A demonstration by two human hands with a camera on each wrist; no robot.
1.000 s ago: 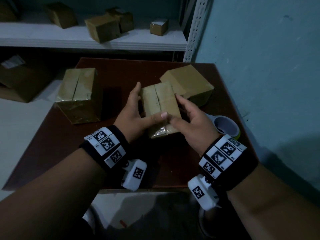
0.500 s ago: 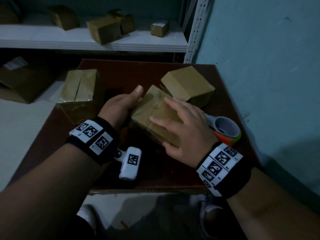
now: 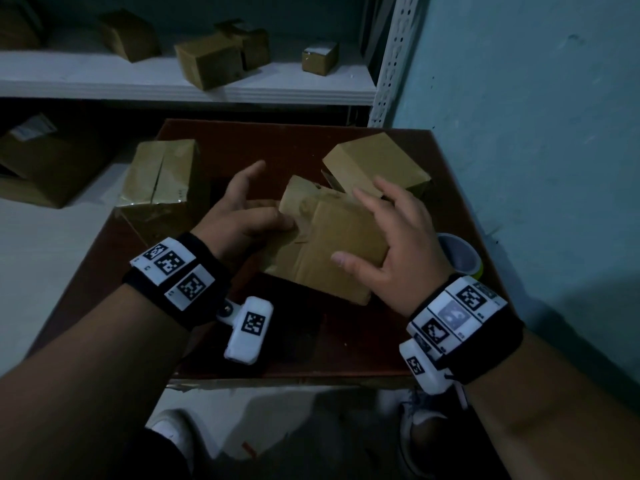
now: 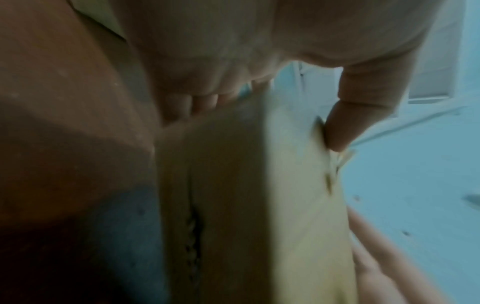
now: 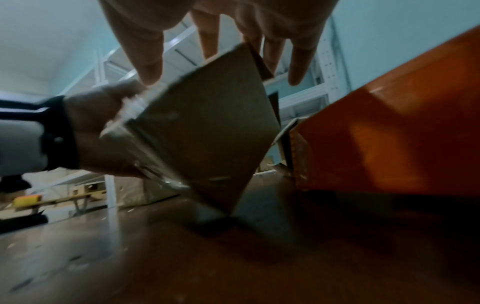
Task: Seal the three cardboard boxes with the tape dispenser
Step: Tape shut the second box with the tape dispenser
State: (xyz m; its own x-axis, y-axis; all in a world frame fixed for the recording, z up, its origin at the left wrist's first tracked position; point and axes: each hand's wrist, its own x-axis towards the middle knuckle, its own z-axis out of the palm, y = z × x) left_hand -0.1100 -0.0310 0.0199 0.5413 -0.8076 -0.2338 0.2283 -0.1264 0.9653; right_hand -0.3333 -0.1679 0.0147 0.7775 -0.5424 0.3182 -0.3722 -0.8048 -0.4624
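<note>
A small cardboard box is tilted on one corner over the dark red table. My left hand grips its left end, thumb on the taped flap and fingers behind it. My right hand lies over its right side with fingers spread and straight, thumb on the near face. The right wrist view shows the box touching the table only at its lowest corner. A larger box with a split top seam stands at the left. A third box sits at the back right. The tape dispenser lies by my right wrist.
A white shelf behind the table carries several small boxes. A blue wall runs close along the table's right edge. A big carton sits on the floor at the left. The orange dispenser body fills the right wrist view's right side.
The middle box has been turned and tipped from upright onto a corner. My right hand has shifted from its side to over its top; my left hand has stayed on its left end.
</note>
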